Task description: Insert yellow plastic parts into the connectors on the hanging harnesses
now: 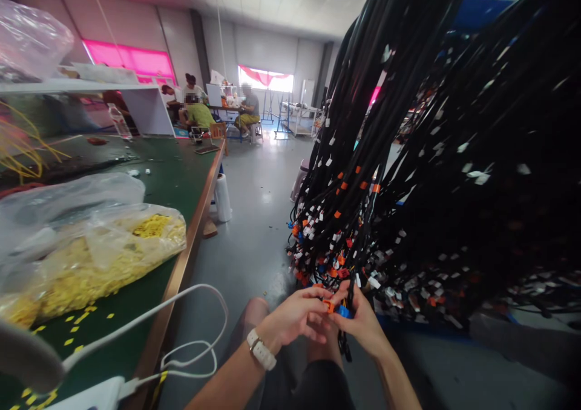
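My left hand [302,316], with a white watch on its wrist, is closed with its fingertips on an orange connector [328,305]. Just to the right, my right hand [361,322] grips a blue connector [342,311] and the black cable end around it. Both hands meet above my knees, at the lower end of a hanging bundle of black cables [363,126]. Many white, orange, red and blue connectors and tags cluster at the bundle's bottom. Parts of the held connectors are hidden behind my fingers.
On the left, a green table [181,180] carries a clear bag of small yellow parts [104,265], with loose pieces scattered beside it. A white cable [181,295] loops over the table's edge. A white roll [222,198] stands on the floor. Several people sit farther back.
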### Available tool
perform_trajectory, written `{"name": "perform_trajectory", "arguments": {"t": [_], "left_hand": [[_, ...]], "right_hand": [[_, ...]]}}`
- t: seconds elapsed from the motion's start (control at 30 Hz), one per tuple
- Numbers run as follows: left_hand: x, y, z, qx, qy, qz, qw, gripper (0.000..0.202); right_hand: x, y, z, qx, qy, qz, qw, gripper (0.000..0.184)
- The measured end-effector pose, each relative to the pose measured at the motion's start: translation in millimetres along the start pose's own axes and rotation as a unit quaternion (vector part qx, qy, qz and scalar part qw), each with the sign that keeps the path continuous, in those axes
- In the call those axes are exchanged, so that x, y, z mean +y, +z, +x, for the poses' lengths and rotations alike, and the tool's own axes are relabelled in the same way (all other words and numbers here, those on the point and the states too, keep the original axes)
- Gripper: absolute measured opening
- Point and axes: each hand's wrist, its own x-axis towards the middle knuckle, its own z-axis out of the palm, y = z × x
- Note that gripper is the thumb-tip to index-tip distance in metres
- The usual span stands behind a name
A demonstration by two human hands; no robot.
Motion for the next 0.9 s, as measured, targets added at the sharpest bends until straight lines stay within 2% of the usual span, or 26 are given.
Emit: {"name": "perform_trajectory", "arguments": {"t": [0.13, 0.27, 0.43, 0.67, 0.9], "left_hand": [[-7.5, 1.6, 4.2, -0.008, 0.004, -0.047, 0.999, 0.041], [-12.4, 3.0, 9.1, 0.022, 0.029, -0.083, 0.996, 0.036], [-13.3, 3.1, 8.8, 0.023, 0.039, -0.067, 0.997, 0.025], [-17.9, 10.4, 7.1, 0.054, 0.119, -0.059, 0.99, 0.02], [-23.8, 16.3, 9.1, 0.071, 0.146, -0.074, 0.984, 0.017]], "right_hand": [[1.8, -0.8, -0.4, 0.003, -0.005, 0.019, 1.0, 0.039], [-2.6, 0.0, -1.4, 0.003, -0.007, 0.044, 0.999, 0.045], [-6.8, 1.2, -3.4, 0.012, -0.005, 0.035, 0.999, 0.043], [-2.9, 1.7, -4.1, 0.019, -0.01, 0.036, 0.999, 0.041], [-4.6, 0.8, -5.4, 0.019, -0.004, 0.034, 0.999, 0.041]]}}
